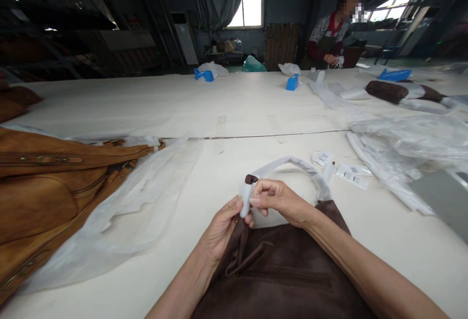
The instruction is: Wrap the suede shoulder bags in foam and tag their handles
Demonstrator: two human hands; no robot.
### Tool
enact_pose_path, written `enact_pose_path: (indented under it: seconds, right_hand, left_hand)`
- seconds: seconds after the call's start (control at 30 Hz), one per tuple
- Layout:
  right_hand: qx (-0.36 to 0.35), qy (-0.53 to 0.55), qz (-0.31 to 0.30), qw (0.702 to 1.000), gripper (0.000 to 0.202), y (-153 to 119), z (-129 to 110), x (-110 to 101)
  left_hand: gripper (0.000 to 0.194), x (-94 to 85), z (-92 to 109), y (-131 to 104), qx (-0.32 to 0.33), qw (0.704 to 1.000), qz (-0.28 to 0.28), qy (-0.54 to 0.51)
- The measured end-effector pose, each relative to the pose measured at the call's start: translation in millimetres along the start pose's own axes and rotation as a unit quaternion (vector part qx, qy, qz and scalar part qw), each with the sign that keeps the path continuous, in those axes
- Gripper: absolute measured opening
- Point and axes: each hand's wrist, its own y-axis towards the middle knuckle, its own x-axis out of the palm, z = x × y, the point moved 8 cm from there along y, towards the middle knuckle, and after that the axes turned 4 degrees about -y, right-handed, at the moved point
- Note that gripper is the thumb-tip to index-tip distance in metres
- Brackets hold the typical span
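Observation:
A dark brown bag (288, 265) lies at the table's near edge. Its handle (287, 160) arches above it, covered in whitish wrapping. At the handle's left end, my left hand (224, 224) pinches the wrapped part (245, 199) from the left. My right hand (276, 199) has its fingers closed on the same wrapping from the right. A bit of bare brown strap (251, 179) pokes out above the fingers. White tags (353, 175) lie beside the handle's right end.
Tan bags (44, 187) and a thin translucent sheet (139, 226) lie at the left. Clear plastic bags (413, 143) are heaped at the right, near a wrapped brown bag (391, 91). Blue tape dispensers (292, 83) stand farther back. Across the white table (146, 104) stands a person (327, 39).

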Motion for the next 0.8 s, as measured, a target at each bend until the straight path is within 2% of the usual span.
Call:
enact_pose_path:
  seconds: [0.17, 0.4, 0.5, 0.67, 0.73, 0.8]
  right_hand:
    - [0.028, -0.040, 0.051, 0.998, 0.038, 2, 16, -13]
    - [0.011, -0.041, 0.078, 0.996, 0.035, -1, 13, -22]
    - [-0.002, -0.056, 0.065, 0.996, 0.034, -7, -6, -9]
    - [-0.036, -0.177, 0.017, 0.983, 0.026, -3, -43, 38]
    - [-0.040, -0.224, 0.024, 0.974, 0.024, 2, -44, 41]
    - [-0.025, -0.216, 0.048, 0.975, 0.027, 5, -35, 30]
  left_hand:
    - [0.023, 3.1, 2, -2, 0.006, 1.000, 0.001, -0.002]
    - [0.027, 1.4, 4, -3, 0.008, 1.000, 0.017, -0.011]
    - [0.023, -1.6, 1, -1, 0.003, 1.000, 0.014, -0.010]
    - [0.020, 1.6, -2, -1, 0.004, 1.000, -0.001, -0.007]
    - [0.025, 4.7, -1, -2, 0.008, 1.000, -0.004, -0.006]
    - [0.027, 5.9, 0, -2, 0.012, 1.000, -0.001, -0.008]
